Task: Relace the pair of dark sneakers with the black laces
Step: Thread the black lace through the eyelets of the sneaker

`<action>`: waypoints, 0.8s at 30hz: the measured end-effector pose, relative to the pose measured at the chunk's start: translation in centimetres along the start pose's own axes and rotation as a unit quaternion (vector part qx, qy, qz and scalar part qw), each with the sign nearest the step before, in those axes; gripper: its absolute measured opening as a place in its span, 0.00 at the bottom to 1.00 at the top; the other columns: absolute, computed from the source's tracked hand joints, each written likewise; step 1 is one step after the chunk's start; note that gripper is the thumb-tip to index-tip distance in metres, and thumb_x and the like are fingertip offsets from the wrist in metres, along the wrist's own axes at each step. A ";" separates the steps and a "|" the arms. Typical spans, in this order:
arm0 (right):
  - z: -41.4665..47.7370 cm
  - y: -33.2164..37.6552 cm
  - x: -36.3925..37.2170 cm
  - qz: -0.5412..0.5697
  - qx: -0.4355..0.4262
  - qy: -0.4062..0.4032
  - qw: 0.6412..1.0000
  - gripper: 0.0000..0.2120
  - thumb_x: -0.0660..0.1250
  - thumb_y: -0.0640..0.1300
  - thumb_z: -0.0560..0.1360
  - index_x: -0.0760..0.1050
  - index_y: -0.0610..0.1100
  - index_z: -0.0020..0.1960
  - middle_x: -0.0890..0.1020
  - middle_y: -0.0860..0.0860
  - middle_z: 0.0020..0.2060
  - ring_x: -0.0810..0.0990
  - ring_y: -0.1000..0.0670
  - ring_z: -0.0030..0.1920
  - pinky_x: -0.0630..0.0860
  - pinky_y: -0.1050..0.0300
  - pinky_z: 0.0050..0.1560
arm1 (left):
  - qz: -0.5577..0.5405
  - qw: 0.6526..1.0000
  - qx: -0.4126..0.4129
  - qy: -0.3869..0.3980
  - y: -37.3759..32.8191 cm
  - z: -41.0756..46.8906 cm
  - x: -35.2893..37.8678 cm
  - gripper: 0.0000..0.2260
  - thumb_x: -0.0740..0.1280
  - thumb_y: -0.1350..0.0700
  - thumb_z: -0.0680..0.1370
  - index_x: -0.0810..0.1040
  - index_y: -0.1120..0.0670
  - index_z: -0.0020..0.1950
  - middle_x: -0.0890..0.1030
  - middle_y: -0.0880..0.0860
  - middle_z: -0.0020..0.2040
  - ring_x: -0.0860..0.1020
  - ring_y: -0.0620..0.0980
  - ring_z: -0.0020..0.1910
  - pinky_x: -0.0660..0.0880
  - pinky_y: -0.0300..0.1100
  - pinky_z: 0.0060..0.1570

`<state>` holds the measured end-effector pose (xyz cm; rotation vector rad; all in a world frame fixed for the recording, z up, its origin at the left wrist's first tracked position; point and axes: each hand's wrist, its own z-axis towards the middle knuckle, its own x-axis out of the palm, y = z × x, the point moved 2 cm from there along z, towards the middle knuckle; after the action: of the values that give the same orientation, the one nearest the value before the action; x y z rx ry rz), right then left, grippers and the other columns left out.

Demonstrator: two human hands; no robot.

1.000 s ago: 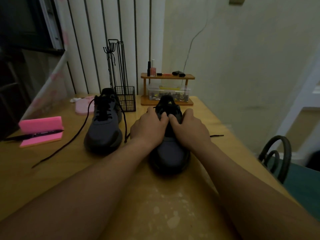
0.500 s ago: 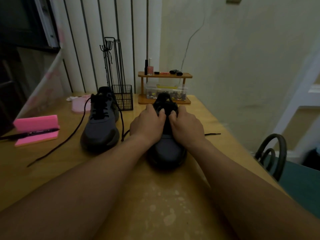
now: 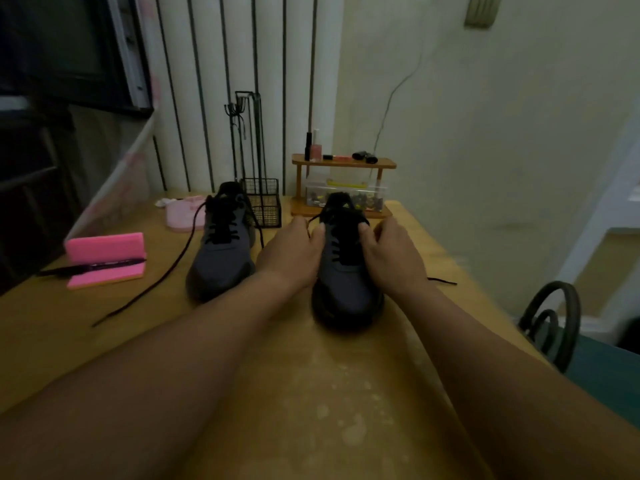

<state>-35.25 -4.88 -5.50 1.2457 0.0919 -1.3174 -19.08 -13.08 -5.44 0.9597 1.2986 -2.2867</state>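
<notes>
Resting sole-down on the yellow wooden table (image 3: 346, 410), the nearer dark grey mesh sneaker (image 3: 346, 282) lies between the person's two hands, its long axis running straight away from the person, rounded toe toward the camera and heel toward the wall. The left hand (image 3: 294, 254) sits against its left flank with fingers curled, thumb and forefinger pinching a thin strand of that shoe's black lace (image 3: 313, 219) just beside the top eyelets. The right hand (image 3: 394, 258) hugs the opposite flank, its fingers also curled and its thumb pressed on the laced throat; whether it has the lace in its grip cannot be told. A short lace tip (image 3: 443, 280) lies on the table just past the right wrist.

The second dark grey sneaker (image 3: 223, 261) stands to the left, apart from the hands, pointing the same way with its toe swung slightly leftward. Its loose black lace (image 3: 156, 282) trails off across the table toward the near left.

Behind the shoes stand a black wire basket (image 3: 265, 206) and a small wooden shelf (image 3: 343, 164). A pink foam block (image 3: 104, 247) with a black pen (image 3: 90, 268) lying on it sits at far left.
</notes>
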 end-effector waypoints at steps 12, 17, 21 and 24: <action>-7.2 11.5 8.9 0.083 -0.047 0.248 0.964 0.15 0.57 0.46 0.86 0.75 0.44 0.70 0.82 0.47 0.58 0.80 0.48 0.52 0.80 0.48 0.52 | -0.189 0.961 -0.178 -0.096 12.8 -5.6 -8.6 0.18 0.61 0.47 0.86 0.73 0.52 0.74 0.78 0.54 0.69 0.76 0.55 0.67 0.71 0.45 0.57; -5.9 11.8 11.9 0.120 -0.001 0.235 0.964 0.20 0.55 0.56 0.87 0.76 0.46 0.70 0.81 0.48 0.62 0.79 0.46 0.61 0.77 0.49 0.61 | -0.255 0.948 -0.178 -0.061 13.8 -4.7 -8.2 0.22 0.57 0.49 0.86 0.66 0.49 0.81 0.73 0.53 0.75 0.72 0.55 0.72 0.70 0.47 0.64; -5.5 12.3 12.6 0.115 0.008 0.234 0.965 0.22 0.57 0.62 0.84 0.77 0.48 0.67 0.82 0.51 0.56 0.80 0.49 0.56 0.77 0.50 0.54 | -0.260 0.949 -0.170 -0.046 14.0 -4.7 -8.7 0.23 0.58 0.44 0.82 0.71 0.47 0.76 0.77 0.48 0.67 0.75 0.50 0.63 0.73 0.49 0.61; -5.1 11.9 11.3 0.064 -0.008 0.224 0.973 0.22 0.55 0.61 0.85 0.78 0.45 0.54 0.82 0.48 0.47 0.80 0.47 0.47 0.78 0.47 0.50 | -0.231 0.958 -0.162 -0.049 14.5 -4.9 -9.8 0.22 0.55 0.41 0.75 0.79 0.51 0.60 0.81 0.50 0.58 0.79 0.52 0.55 0.76 0.51 0.58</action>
<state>-19.56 -11.54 -7.72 1.4914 0.3351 -0.9051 -1.71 -16.87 -9.27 0.4594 1.9379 -2.2882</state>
